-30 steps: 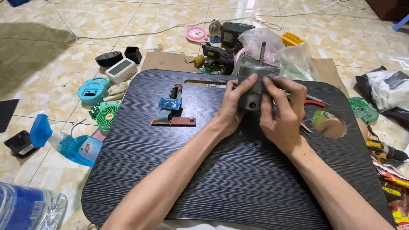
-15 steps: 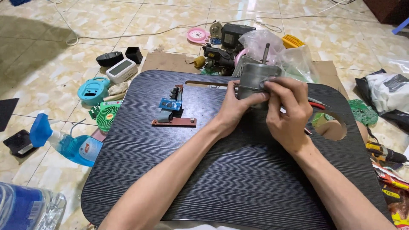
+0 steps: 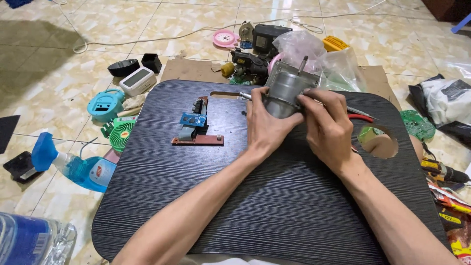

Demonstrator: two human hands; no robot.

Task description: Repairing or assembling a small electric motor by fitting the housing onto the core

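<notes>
Both hands, left (image 3: 267, 128) and right (image 3: 327, 128), grip a motor (image 3: 286, 91) above the black tray's (image 3: 245, 196) far edge; it is a dull grey metal cylinder, tilted, its thin shaft pointing up.

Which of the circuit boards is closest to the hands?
The small blue circuit board on the black tray table, lying on the reddish-brown board left of the left hand. The round green board lies off the table, on the floor.

Bright, even light — sharp, soft shadows upper left.
</notes>
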